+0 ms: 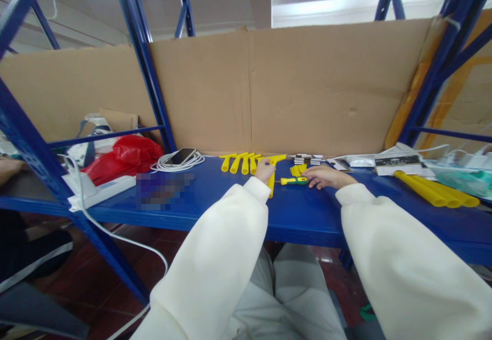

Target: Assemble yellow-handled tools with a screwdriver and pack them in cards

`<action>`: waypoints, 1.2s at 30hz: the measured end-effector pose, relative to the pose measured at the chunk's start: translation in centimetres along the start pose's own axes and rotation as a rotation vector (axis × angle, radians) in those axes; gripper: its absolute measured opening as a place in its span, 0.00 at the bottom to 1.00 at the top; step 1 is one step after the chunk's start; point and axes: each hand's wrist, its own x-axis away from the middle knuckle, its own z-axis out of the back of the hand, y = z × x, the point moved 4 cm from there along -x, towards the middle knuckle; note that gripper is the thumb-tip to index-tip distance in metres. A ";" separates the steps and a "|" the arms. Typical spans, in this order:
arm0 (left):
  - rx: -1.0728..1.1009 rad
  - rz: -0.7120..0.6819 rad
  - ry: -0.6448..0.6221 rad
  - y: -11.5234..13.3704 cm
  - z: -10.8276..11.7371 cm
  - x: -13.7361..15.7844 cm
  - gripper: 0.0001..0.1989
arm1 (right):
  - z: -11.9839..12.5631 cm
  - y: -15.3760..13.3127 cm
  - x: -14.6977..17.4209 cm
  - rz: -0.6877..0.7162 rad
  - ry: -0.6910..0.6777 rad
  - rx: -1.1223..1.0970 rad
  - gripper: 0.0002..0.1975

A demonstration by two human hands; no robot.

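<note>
My left hand [264, 171] is closed around a yellow T-shaped scraper-like tool [271, 187], its tubular handle pointing toward me and its wide head at the back. On the blue shelf to the right lies a screwdriver [294, 181] with a yellow and green handle. My right hand [326, 177] is at the end of that handle, fingers apart; whether they touch it I cannot tell. Small yellow pieces [298, 170] lie in a pile just behind the screwdriver. Several similar yellow tools [245, 164] stand in a row left of my left hand.
Small flat packs [308, 159] are stacked at the back. Yellow tubes [438, 188] lie at right, beside a black and white box [397, 165]. Leftward are a phone [182, 156] on a coiled white cable, a red bag [125, 158], and a blue shelf post [148, 68]. Another person's hand [9, 170] shows far left.
</note>
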 end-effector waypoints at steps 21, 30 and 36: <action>-0.102 0.067 -0.148 -1.0 -0.9 -0.1 0.28 | 0.2 0.0 -0.5 0.126 0.049 0.073 0.03; -0.168 0.079 -0.097 -0.7 -0.4 0.1 0.28 | 0.1 0.0 -0.6 0.145 0.020 0.079 0.06; -0.060 0.052 -0.037 -0.2 0.0 -0.1 0.24 | 0.9 0.1 -1.6 0.229 0.151 0.166 0.05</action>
